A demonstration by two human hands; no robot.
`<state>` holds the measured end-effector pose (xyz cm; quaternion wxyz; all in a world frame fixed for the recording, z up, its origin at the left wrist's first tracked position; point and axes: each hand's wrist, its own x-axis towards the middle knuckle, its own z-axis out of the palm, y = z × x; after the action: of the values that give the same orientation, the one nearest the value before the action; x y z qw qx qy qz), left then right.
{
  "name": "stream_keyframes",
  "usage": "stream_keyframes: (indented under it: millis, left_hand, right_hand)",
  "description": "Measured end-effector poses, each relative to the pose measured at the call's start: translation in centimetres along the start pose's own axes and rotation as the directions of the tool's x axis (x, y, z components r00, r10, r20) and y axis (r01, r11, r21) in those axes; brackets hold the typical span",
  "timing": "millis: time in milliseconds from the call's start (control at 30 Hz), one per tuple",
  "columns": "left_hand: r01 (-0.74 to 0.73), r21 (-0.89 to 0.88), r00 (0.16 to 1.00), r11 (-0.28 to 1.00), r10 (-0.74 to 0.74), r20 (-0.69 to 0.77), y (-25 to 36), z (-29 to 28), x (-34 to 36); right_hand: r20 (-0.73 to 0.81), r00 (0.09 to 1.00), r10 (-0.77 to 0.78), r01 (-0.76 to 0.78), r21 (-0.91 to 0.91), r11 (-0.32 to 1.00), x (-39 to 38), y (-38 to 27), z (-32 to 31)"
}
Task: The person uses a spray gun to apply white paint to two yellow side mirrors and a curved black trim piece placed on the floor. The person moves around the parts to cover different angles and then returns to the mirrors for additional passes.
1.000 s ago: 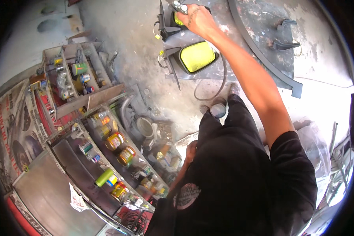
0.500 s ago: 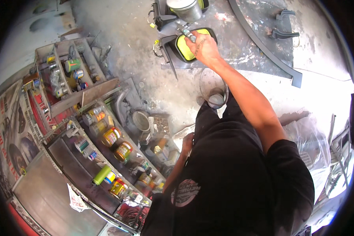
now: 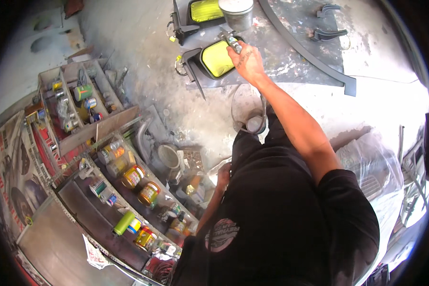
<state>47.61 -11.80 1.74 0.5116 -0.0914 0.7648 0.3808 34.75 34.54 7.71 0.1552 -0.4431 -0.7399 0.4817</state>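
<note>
My right hand (image 3: 248, 59) is closed round a metal spray gun (image 3: 232, 44), reached out over the workbench. A grey metal cup with a whitish lid (image 3: 237, 16) stands out beyond the gun and seems to belong to it. Just left of the hand lies a black car side mirror with a yellow-green face (image 3: 216, 59). A second such mirror (image 3: 206, 10) lies farther off, beside the cup. A dark hose (image 3: 263, 102) hangs below my right wrist. My left hand (image 3: 223, 175) is low at my left side, its fingers mostly hidden.
A long dark curved strip (image 3: 300, 45) and two small dark brackets (image 3: 329, 34) lie on the paint-stained bench (image 3: 286, 71). Shelves (image 3: 114, 167) of cans and jars stand at my left, under a divided wooden box (image 3: 74, 136). Clear plastic sheeting (image 3: 371, 171) is at my right.
My right hand has moved right along the near mirror with the spray gun and cup, uncovering more of both yellow-green faces. The whole view has shifted slightly.
</note>
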Motion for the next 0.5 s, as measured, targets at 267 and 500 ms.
stream_keyframes:
  millis: [267, 500]
  left_hand:
    - [-0.631, 0.542, 0.751, 0.555, 0.613, 0.247, -2.9, -1.8, 2.0]
    - [-0.105, 0.131, 0.988, 0.986, 0.088, 0.128, -0.8, -1.8, 1.2]
  right_hand:
    - [0.077, 0.994, 0.072, -0.084, 0.167, 0.982, -0.8, -0.7, -1.0]
    - [-0.036, 0.996, 0.077, -0.074, 0.074, 0.995, -1.1, 0.4, -0.4]
